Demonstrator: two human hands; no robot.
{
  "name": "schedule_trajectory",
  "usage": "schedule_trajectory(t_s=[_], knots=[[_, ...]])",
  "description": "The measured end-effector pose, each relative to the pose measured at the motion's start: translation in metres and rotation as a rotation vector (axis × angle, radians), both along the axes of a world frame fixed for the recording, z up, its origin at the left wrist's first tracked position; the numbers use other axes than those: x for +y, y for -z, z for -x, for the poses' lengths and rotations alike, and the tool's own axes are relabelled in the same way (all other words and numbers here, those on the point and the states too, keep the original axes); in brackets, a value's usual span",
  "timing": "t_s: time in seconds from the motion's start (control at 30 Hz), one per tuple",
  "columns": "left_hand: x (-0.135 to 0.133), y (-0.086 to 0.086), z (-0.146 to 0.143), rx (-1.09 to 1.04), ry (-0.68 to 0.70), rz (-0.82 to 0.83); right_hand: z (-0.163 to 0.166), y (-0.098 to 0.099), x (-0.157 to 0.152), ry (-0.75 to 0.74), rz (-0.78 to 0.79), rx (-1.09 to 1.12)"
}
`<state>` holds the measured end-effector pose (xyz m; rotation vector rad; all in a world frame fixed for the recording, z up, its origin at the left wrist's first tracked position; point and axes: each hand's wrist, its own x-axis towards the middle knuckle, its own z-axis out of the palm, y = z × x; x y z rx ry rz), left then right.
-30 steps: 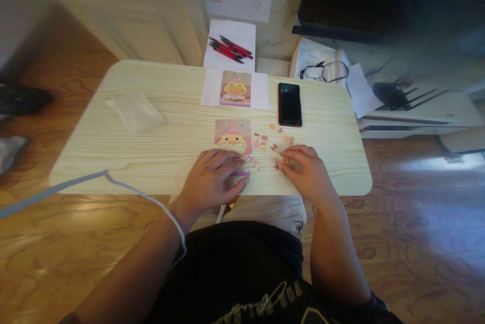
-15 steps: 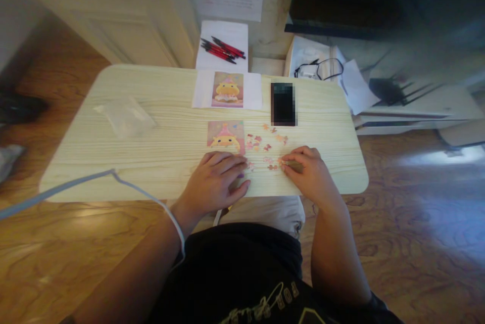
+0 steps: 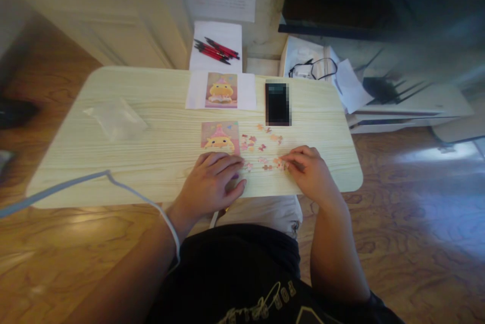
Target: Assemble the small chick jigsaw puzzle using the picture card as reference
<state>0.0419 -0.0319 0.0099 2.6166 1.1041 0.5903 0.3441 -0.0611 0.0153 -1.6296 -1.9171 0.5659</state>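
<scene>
A partly built jigsaw puzzle [image 3: 220, 137] showing a yellow duck in a pink hat lies on the pale wooden table [image 3: 151, 132]. My left hand [image 3: 212, 182] rests flat over its lower part, fingers stretched out. Several loose puzzle pieces [image 3: 261, 147] are scattered to the right of it. My right hand [image 3: 308, 172] sits at the right end of that scatter, fingers curled and pinched at a small puzzle piece [image 3: 280, 163]. A printed reference picture [image 3: 221, 90] of the same duck lies farther back.
A dark phone [image 3: 278, 103] lies right of the reference picture. A clear plastic bag [image 3: 115, 119] sits at the table's left. Red and black pens [image 3: 215, 50] lie on paper behind the table. A grey cable [image 3: 87, 180] crosses my left arm. Boxes and a black cord [image 3: 314, 66] stand at the back right.
The camera has drifted, shifting the table slightly left and down in view. My right hand's fingers have shifted a little among the loose pieces; my left hand stays on the puzzle.
</scene>
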Motion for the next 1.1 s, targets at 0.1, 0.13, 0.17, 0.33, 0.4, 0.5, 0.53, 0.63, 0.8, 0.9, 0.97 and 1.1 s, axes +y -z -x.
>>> schedule_trajectory(t_s=[0.1,0.13,0.17,0.33,0.4,0.5,0.53,0.63,0.8,0.9,0.97,1.1], knots=[[0.0,0.0,-0.001,0.023,-0.004,0.012,0.001,-0.001,-0.001,-0.017,0.007,0.002],[0.0,0.0,-0.001,0.031,-0.005,0.015,0.002,-0.001,-0.001,-0.017,0.009,0.002],[0.0,0.0,-0.001,0.037,-0.005,0.016,0.002,-0.001,-0.001,-0.018,0.014,0.0],[0.002,0.0,-0.004,0.057,0.007,-0.003,0.002,0.001,0.0,0.0,0.035,-0.027],[0.001,-0.001,-0.007,0.063,0.015,-0.008,0.001,0.0,0.0,0.013,0.027,-0.029],[-0.001,-0.004,-0.01,0.061,0.023,-0.009,0.001,-0.001,0.0,0.034,0.019,-0.01],[-0.001,-0.004,-0.011,0.057,0.023,-0.009,0.002,-0.001,0.0,0.034,0.019,-0.005],[-0.003,-0.004,-0.012,0.044,0.03,-0.012,0.004,0.002,0.0,0.014,0.022,-0.007],[-0.003,-0.002,-0.012,0.054,0.049,-0.011,0.006,0.006,-0.002,0.02,0.013,-0.008],[-0.004,-0.003,-0.014,0.06,0.061,-0.011,0.007,0.004,0.0,0.039,0.009,0.012],[-0.005,-0.003,-0.015,0.068,0.065,-0.008,0.008,0.003,0.003,0.055,-0.014,0.021],[-0.008,-0.003,-0.016,0.069,0.062,-0.018,0.011,0.005,0.011,0.072,-0.049,-0.034]])
